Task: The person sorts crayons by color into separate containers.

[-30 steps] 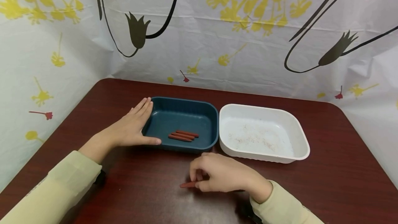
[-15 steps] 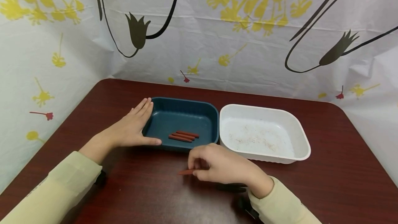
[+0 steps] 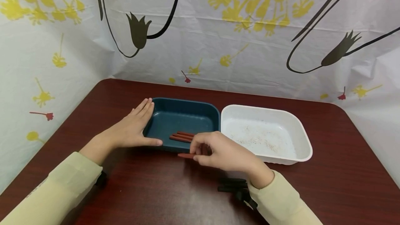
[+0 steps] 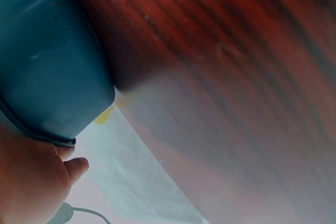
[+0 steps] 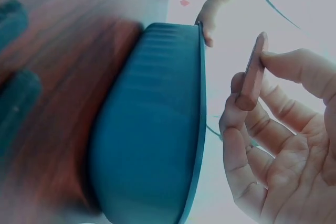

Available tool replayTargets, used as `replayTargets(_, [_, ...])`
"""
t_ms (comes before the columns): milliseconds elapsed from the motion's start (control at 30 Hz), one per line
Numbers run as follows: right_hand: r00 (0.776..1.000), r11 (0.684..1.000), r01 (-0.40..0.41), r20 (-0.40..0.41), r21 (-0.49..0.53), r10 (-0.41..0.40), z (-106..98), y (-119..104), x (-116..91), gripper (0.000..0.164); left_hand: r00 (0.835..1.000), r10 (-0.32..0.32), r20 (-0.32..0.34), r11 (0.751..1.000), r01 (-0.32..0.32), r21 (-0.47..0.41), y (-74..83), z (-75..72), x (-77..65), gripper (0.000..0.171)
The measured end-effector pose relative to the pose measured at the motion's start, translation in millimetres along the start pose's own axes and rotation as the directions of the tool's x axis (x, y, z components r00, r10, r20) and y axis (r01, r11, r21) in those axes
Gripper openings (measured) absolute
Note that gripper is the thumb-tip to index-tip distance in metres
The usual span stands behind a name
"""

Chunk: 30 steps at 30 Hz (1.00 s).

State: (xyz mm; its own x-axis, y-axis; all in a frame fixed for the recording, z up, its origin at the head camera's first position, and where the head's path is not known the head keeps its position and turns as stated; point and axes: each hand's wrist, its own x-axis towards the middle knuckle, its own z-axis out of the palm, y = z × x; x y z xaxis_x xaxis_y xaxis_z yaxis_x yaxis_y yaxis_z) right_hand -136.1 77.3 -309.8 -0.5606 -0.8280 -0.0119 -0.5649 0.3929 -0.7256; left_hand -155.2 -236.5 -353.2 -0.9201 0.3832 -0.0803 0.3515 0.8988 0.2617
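Between thumb and fingers, my right hand (image 3: 223,152) pinches a reddish-brown stick (image 5: 252,74) with a blunt, angled end. It is held at the front rim of the dark blue tray (image 3: 184,108), in front of several similar reddish-brown sticks (image 3: 179,138) lying inside that tray. The right hand hides part of those sticks and of the rim. My left hand (image 3: 132,126) rests on the tray's left end, fingers straight along the side and thumb on the front rim. In the left wrist view, part of the left hand (image 4: 34,177) shows at the tray rim.
A white tray (image 3: 300,138) with brownish specks on its floor stands right beside the blue one. Several black sticks (image 3: 229,189) lie on the dark red-brown table (image 3: 150,186) by the right wrist. A patterned white sheet (image 3: 193,27) hangs behind the table.
My right hand has moved away from me with the reddish-brown stick, from the table up to the blue tray's front rim. More of the black sticks shows. The left hand stays put.
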Motion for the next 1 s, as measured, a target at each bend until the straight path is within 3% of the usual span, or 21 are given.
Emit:
replayTargets(700, [0.992,0.997,-0.076,-0.104,-0.021,0.074,-20.6,32.0,35.3,0.007,1.000,-0.001,-0.005,1.000,0.001,-0.014,0.4,-0.1,-1.1,0.127])
replayTargets(1000, [0.985,0.985,-0.144,-0.111,-0.090,0.134,-22.0,40.2,53.9,0.004,1.000,0.007,-0.008,1.000,-0.007,-0.016,0.8,-1.1,-1.3,0.127])
